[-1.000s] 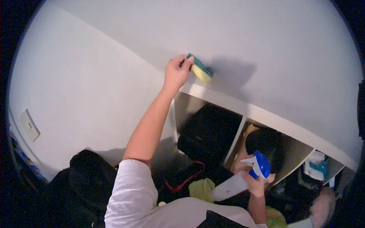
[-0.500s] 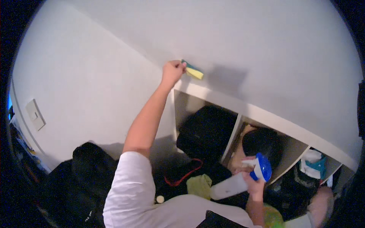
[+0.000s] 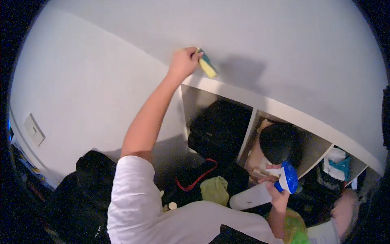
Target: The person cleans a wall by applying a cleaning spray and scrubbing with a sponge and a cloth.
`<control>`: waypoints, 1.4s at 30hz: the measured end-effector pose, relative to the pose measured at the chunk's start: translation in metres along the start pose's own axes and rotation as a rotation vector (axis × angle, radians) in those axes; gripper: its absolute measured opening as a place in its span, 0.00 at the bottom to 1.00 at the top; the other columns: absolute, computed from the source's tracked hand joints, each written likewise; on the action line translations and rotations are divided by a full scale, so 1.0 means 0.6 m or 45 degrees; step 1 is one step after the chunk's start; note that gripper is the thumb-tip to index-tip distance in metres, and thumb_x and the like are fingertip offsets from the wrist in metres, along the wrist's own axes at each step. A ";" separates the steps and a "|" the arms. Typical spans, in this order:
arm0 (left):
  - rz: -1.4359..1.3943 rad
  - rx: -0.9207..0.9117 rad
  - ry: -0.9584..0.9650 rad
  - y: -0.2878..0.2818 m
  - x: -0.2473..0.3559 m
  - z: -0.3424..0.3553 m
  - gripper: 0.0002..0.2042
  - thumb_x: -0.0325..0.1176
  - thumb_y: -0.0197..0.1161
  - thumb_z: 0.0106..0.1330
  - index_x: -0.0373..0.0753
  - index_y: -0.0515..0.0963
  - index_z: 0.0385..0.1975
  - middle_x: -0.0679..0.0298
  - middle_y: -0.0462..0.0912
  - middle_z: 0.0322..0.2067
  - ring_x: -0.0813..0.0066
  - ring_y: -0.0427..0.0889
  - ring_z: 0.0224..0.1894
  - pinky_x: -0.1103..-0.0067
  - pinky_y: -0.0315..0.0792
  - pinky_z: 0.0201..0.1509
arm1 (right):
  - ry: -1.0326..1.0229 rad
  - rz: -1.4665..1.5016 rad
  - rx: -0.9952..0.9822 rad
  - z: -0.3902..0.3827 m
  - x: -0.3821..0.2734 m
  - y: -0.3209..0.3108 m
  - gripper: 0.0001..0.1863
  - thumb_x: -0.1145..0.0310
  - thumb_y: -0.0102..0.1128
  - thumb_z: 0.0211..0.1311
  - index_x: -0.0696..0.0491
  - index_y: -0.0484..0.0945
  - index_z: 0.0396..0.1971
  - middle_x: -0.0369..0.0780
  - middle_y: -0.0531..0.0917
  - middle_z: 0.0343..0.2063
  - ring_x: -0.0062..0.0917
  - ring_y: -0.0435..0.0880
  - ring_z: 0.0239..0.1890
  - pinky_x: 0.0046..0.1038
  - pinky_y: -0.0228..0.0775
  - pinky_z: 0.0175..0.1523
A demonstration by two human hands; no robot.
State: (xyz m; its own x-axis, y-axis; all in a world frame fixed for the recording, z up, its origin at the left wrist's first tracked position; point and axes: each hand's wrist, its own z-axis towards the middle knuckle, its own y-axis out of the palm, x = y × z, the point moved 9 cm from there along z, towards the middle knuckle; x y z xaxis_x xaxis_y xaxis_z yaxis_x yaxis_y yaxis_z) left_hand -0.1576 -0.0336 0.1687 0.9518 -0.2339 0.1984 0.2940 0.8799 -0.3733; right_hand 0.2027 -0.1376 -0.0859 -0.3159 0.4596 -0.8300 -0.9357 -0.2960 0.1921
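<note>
Tilted steeper vs. before: 1 sponge (image 3: 209, 68), L fingers (image 3: 190, 50) pinching it, R fingers (image 3: 267, 179) gripping 1 spray btl (image 3: 260, 194).

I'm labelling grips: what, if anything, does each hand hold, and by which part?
The left hand holds a green-and-yellow sponge by its upper end; the right hand holds a white spray bottle around the neck, below the blue head.

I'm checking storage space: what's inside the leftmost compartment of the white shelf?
The leftmost compartment of the white shelf holds a bulky black object. Some pale inner surface shows above it; whatever lies directly behind the object is covered and cannot be seen.
</note>
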 end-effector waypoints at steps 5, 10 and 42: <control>0.032 0.059 -0.010 -0.002 -0.037 -0.010 0.13 0.39 0.56 0.57 0.33 0.74 0.21 0.49 0.74 0.18 0.50 0.73 0.22 0.65 0.67 0.26 | 0.001 -0.025 0.111 -0.002 0.007 -0.010 0.31 0.79 0.58 0.42 0.60 0.59 0.51 0.49 0.69 0.44 0.33 0.79 0.32 0.31 0.73 0.38; -0.050 0.041 -0.215 -0.001 -0.079 -0.002 0.13 0.39 0.56 0.57 0.34 0.74 0.20 0.50 0.73 0.17 0.53 0.74 0.22 0.67 0.67 0.26 | -0.021 -0.067 -0.009 0.019 0.029 -0.005 0.30 0.83 0.54 0.44 0.60 0.58 0.52 0.48 0.71 0.43 0.33 0.79 0.33 0.33 0.74 0.39; -0.630 0.047 -0.085 0.112 0.125 -0.070 0.13 0.38 0.59 0.58 0.33 0.78 0.23 0.59 0.79 0.18 0.76 0.77 0.21 0.79 0.70 0.27 | -0.262 -0.414 0.073 0.209 0.000 0.062 0.23 0.83 0.57 0.42 0.55 0.71 0.43 0.37 0.77 0.37 0.19 0.76 0.39 0.22 0.69 0.44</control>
State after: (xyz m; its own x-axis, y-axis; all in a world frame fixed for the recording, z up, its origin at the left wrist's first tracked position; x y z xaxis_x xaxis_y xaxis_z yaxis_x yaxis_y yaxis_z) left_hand -0.0626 -0.0091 0.1205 0.6912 -0.6010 0.4013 0.7043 0.6846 -0.1877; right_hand 0.1482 -0.0436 -0.0135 -0.0208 0.6817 -0.7313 -0.9976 -0.0626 -0.0300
